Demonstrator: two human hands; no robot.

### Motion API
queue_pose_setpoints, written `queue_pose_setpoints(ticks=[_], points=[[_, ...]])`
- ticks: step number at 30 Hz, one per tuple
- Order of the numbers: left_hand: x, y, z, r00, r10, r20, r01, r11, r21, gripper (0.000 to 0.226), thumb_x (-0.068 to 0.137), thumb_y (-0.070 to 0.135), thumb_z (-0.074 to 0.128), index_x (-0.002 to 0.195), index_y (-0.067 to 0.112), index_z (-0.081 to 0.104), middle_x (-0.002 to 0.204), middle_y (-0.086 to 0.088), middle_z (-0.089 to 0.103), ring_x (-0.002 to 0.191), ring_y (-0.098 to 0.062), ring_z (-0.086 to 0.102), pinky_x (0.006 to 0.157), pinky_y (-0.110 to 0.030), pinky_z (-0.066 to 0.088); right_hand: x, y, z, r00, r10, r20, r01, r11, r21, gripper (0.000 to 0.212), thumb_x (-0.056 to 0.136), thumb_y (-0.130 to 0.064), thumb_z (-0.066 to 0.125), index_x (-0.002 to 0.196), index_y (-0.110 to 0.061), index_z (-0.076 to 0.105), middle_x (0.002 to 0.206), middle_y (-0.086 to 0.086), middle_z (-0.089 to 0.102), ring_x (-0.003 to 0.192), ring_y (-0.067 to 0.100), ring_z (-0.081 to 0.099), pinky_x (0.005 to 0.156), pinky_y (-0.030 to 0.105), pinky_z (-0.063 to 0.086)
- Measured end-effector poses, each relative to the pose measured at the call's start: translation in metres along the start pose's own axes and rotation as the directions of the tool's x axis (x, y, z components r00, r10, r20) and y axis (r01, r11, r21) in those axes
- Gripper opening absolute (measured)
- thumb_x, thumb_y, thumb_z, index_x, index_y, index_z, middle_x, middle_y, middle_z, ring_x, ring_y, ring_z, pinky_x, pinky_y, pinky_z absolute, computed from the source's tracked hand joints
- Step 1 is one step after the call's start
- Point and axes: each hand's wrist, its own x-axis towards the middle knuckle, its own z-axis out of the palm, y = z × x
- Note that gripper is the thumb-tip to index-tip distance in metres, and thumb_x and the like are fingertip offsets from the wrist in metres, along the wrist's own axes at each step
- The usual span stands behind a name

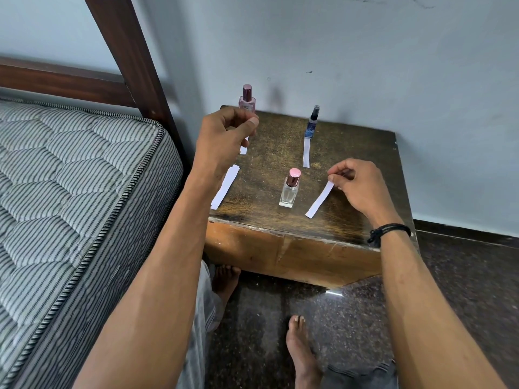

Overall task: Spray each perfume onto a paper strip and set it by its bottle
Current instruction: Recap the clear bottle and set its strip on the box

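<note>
A person sits at a low wooden table (359, 141), bare feet (302, 349) on the dark floor under its front edge.

Near the middle of the front edge stands a clear bottle (290, 192), its pink cap on. Beside it, toward the right edge, the right hand (358, 185) pinches the upper end of the near strip (320, 199) between thumb and curled fingers. The strip's lower end slants toward the front edge and seems to rest on the wood. It sits close to the clear bottle without touching it, and is probably being laid there as that bottle's sample.

Along the left edge a spare strip (226, 186) lies flat, partly hidden by the left forearm. No bottle stands close to it.

Farther back, toward the far edge, a slim blue bottle (312, 123) with a black sprayer stands upright. The middle strip (306, 153) lies lengthwise in front of it, its top end at the bottle's base, so the scent can be matched to its source.

At the far left corner stands a pink bottle (247, 101) with a metallic cap. The left hand (224, 136) is raised in front of it, fingers curled, thumb and forefinger pressed together on the far strip (243, 149). Only that strip's lower end shows, and I cannot tell whether it touches the wood.

A striped mattress (70, 192) lies to the left.
</note>
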Motion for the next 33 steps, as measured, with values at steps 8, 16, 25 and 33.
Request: queue_pose_setpoints(ticks=[8, 16, 25, 33], points=[[0.001, -0.002, -0.001, 1.0, -0.011, 0.006, 0.011, 1.0, 0.001, 0.013, 0.092, 0.014, 0.072, 0.102, 0.006, 0.074, 0.078, -0.002, 0.065, 0.061, -0.009, 0.053, 0.049, -0.018, 0.044, -0.005, -0.004, -0.008, 1.0, -0.013, 0.01, 0.011, 0.993, 0.115, 0.021, 0.095, -0.01, 0.072, 0.089, -0.03, 0.071, 0.094, -0.004, 0.074, 0.085, 0.015, 0.072, 0.083, 0.028, 0.057], [0.002, -0.002, -0.001, 1.0, -0.01, -0.016, 0.01, 1.0, -0.001, 0.015, 0.093, 0.015, 0.071, 0.104, 0.004, 0.073, 0.083, -0.007, 0.069, 0.061, -0.009, 0.054, 0.051, -0.017, 0.044, -0.005, -0.01, -0.024, 0.999, -0.031, -0.031, 0.035, 0.991, 0.131, 0.017, 0.095, -0.01, 0.072, 0.09, -0.026, 0.073, 0.094, -0.005, 0.074, 0.081, 0.015, 0.072, 0.082, 0.029, 0.059], [0.001, 0.0, 0.002, 0.999, 0.036, -0.005, -0.036, 0.999, -0.027, 0.013, 0.093, 0.011, 0.071, 0.101, 0.002, 0.073, 0.082, -0.007, 0.067, 0.059, -0.007, 0.055, 0.054, -0.015, 0.044, -0.008, -0.021, -0.049, 0.997, -0.064, -0.035, 0.067, 0.992, 0.105, 0.017, 0.094, -0.011, 0.073, 0.089, -0.028, 0.072, 0.091, -0.004, 0.074, 0.079, 0.015, 0.071, 0.083, 0.031, 0.059], [-0.015, 0.012, 0.015, 0.944, 0.246, 0.221, -0.16, 0.925, -0.346, 0.016, 0.092, 0.013, 0.067, 0.106, 0.007, 0.071, 0.087, -0.006, 0.069, 0.068, -0.016, 0.054, 0.057, -0.024, 0.04, -0.017, -0.04, -0.081, 0.997, -0.069, -0.033, 0.071, 0.995, 0.076, 0.015, 0.092, -0.011, 0.075, 0.089, -0.026, 0.074, 0.087, -0.001, 0.076, 0.08, 0.018, 0.073, 0.086, 0.033, 0.058]])
